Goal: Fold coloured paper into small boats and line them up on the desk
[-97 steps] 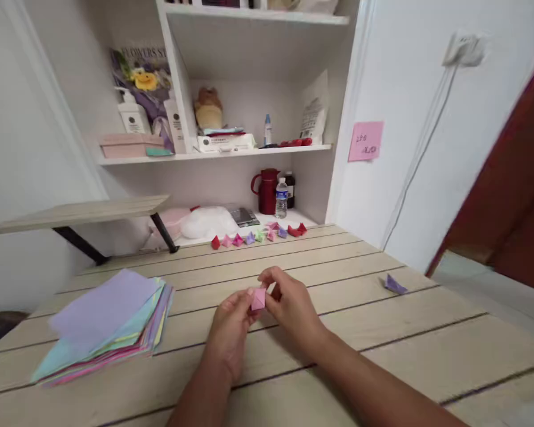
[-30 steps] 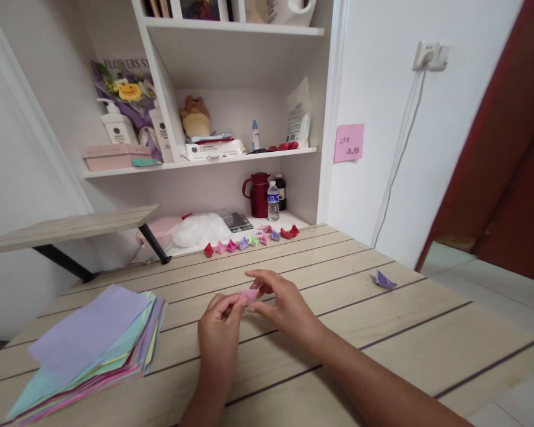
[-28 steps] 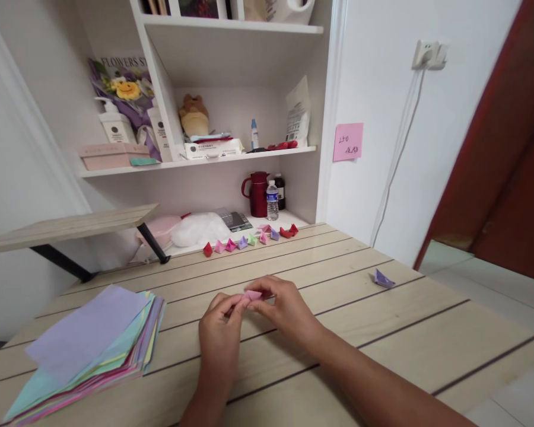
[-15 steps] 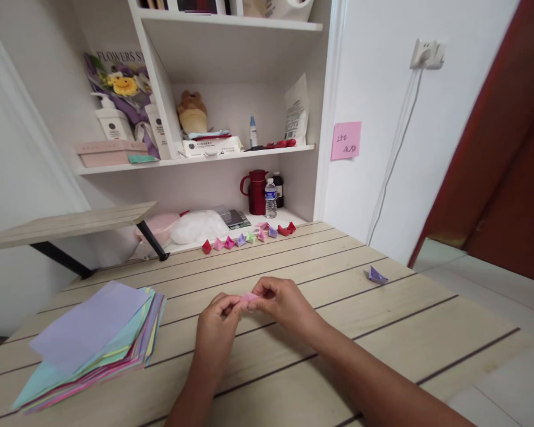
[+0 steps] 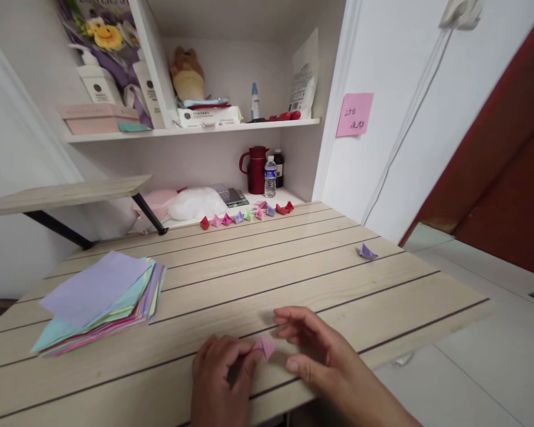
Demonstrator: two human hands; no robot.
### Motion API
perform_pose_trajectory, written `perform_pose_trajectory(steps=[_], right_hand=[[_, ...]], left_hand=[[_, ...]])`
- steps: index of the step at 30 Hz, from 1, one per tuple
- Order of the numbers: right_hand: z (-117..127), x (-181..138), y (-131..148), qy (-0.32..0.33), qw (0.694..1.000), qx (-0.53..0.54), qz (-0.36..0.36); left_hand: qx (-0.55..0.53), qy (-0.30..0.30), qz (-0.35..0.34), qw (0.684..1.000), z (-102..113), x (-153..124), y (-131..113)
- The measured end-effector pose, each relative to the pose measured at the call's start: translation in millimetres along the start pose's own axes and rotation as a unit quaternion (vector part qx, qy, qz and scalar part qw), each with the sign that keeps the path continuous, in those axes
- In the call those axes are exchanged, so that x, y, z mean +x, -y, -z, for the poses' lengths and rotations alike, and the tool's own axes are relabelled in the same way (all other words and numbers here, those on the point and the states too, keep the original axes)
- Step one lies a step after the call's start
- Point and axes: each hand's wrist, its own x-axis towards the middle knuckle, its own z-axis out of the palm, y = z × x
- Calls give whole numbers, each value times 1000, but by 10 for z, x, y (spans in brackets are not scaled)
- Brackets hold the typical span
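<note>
Where the folded pink paper (image 5: pixel 265 347) is: near side of the worktop (image 5: pixel 213 284), between the two hands; left end gripped, right end free. Whether its underside touches the worktop cannot be told.
Left hand (image 5: pixel 225 379): thumb and forefinger pinching the left end of the folded pink paper, the other fingers bent in beside them.
Right hand (image 5: pixel 324 356): fingers spread well away from the thumb, the gap facing the paper just to the left; no contact.
Handling of the paper: judged very light and dry, with little slip; firm where folds are layered, but likely to crease or crush under a hard squeeze.
Place to hold: probably a folded edge or layered corner, by gentle fingertip pinch, with the thin flaps left unpressed.
Paper stack (image 5: pixel 115 314): left side, several colours, a purple sheet (image 5: pixel 95 284) lying askew on top.
Row of small folded papers (image 5: pixel 226 219): far edge; red, pink, purple and green pieces.
Purple folded paper (image 5: pixel 367 252): towards the right edge, well apart from the row.
Bottom shelf (image 5: pixel 293 196): beyond the far edge, carrying a red jug (image 5: pixel 257 172) and a clear bottle (image 5: pixel 270 178).
</note>
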Motion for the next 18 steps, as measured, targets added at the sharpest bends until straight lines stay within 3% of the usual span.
perform_pose_trajectory(steps=[7, 13, 18], right_hand=[[-148, 61, -43, -37, 994, -103, 18], [-178, 55, -43, -35, 985, -155, 73], [-204, 47, -35, -27, 978, -186, 94]], left_hand=[[48, 15, -58, 997, -46, -37, 71], [31, -13, -61, 998, -60, -69, -19], [54, -31, -108, 992, -95, -95, 28]])
